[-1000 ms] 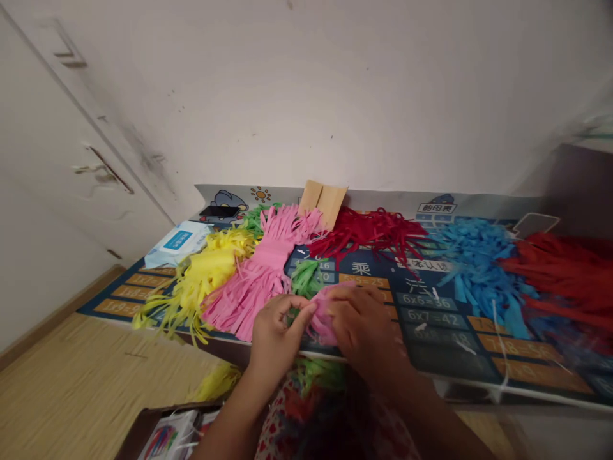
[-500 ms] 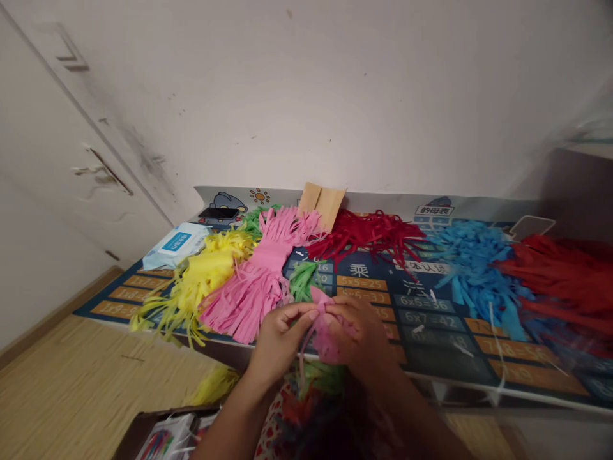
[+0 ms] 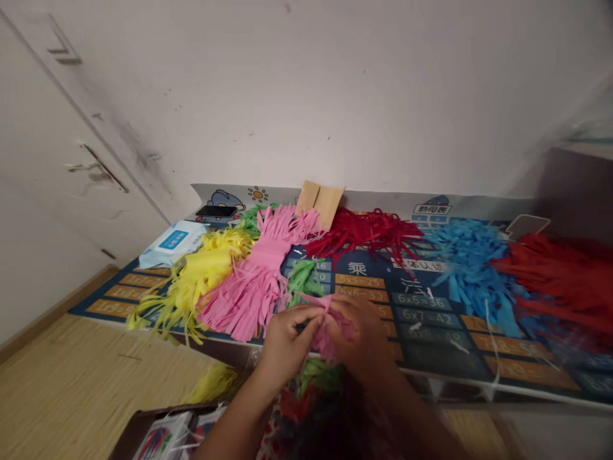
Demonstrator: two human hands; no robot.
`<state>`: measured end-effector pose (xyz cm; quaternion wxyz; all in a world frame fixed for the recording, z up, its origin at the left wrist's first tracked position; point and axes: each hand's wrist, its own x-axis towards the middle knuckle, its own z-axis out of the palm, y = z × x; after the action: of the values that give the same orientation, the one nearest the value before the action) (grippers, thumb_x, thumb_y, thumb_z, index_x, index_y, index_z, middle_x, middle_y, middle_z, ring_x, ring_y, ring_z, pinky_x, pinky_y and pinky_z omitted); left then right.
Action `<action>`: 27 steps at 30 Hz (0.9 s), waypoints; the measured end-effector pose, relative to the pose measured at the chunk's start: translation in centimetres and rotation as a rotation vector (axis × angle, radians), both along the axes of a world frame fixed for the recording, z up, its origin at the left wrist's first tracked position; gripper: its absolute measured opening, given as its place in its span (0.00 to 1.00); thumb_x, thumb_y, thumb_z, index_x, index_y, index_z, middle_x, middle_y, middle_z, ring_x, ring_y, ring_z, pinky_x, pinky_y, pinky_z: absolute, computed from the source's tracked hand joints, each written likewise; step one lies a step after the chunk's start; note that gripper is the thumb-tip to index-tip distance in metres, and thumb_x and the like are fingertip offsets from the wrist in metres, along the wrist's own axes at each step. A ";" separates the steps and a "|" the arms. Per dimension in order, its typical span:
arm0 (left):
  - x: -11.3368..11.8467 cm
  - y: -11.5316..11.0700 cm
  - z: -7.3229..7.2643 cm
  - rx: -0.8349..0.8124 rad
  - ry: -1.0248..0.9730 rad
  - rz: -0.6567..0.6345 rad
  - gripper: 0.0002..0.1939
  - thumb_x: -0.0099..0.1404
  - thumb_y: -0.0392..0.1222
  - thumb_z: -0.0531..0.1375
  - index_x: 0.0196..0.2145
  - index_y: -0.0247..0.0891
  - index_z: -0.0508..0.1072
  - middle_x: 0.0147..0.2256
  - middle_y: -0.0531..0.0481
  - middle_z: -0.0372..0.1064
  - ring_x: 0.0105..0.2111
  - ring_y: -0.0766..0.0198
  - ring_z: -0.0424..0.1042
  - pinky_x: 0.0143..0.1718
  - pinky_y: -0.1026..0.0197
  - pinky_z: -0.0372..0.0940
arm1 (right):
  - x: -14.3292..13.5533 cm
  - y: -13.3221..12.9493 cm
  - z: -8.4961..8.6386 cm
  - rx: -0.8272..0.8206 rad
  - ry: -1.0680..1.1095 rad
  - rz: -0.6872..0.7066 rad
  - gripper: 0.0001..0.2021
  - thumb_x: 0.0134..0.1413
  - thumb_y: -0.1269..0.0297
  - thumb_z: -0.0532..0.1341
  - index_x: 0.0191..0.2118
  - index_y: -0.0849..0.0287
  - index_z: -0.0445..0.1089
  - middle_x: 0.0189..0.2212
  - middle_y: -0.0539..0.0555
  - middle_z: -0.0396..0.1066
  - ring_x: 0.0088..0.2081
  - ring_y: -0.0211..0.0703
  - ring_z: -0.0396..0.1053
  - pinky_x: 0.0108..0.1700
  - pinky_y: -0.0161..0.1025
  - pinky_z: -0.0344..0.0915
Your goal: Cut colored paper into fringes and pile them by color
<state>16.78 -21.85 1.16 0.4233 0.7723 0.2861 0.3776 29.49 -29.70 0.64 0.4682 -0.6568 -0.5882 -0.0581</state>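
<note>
Near the table's front edge, my left hand (image 3: 290, 332) pinches one end of a small pink paper piece (image 3: 325, 342), thumb against fingers. My right hand (image 3: 359, 329) is closed around the same piece, its fingertips touching those of my left hand. A pointed pink tip sticks out above the fingers. Behind my hands lies a green fringed bundle (image 3: 302, 278). To the left are a large pink fringed sheet (image 3: 268, 254) and a yellow fringed bundle (image 3: 205, 271). Some of the held paper is hidden by my right hand.
Dark red strips (image 3: 366, 233), a blue bundle (image 3: 479, 255) and red strips (image 3: 565, 268) lie to the right. Brown card (image 3: 322, 203) leans at the back. A wipes pack (image 3: 173, 243) and black phone (image 3: 218, 211) are at the left. Below is an open box (image 3: 134, 425).
The pink piece has shifted in my fingers, and its tip now points left. My left hand has turned slightly. The whole view has moved a little.
</note>
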 end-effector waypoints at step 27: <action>-0.3 1.0 0.0 0.158 0.040 0.162 0.08 0.64 0.42 0.57 0.29 0.39 0.73 0.29 0.51 0.72 0.32 0.62 0.71 0.36 0.62 0.65 | 1.9 -1.1 -0.8 -0.050 0.336 0.103 0.08 0.55 0.65 0.58 0.32 0.55 0.76 0.44 0.56 0.73 0.46 0.49 0.70 0.50 0.47 0.65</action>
<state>16.45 -20.81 1.16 0.3235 0.7850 0.3253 0.4164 31.43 -30.84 -0.11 0.5457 -0.6377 -0.5360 0.0911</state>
